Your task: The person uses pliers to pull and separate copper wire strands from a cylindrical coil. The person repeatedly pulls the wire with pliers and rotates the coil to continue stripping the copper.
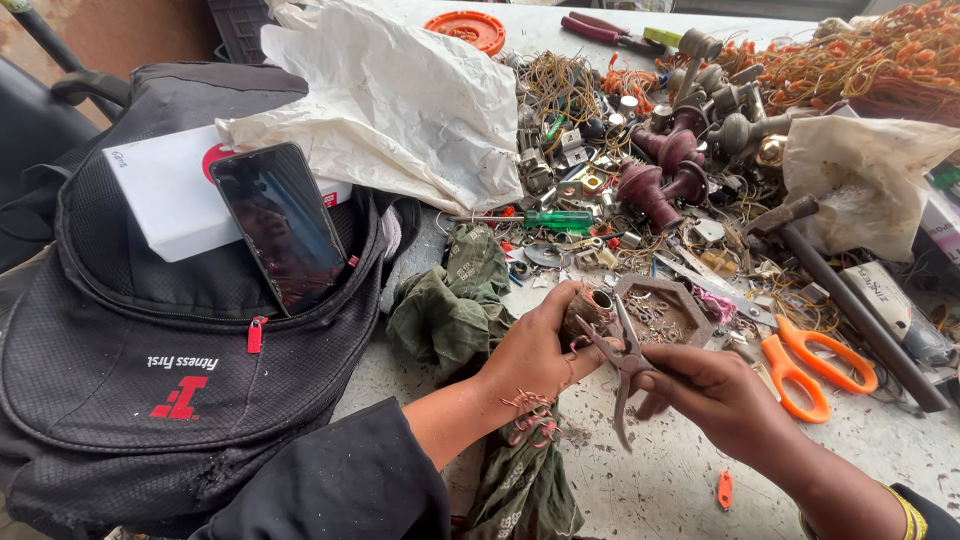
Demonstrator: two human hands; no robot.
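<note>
A small coil is gripped in the left hand, pliers in the right hand, just before a scrap-filled hexagonal tray.

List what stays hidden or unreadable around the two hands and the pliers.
- Head view: the small coil is mostly covered by the left hand.
- Pliers tips: grip on the coil unclear.
- Right hand palm faces away.
- Hexagonal tray contents too small.
</note>
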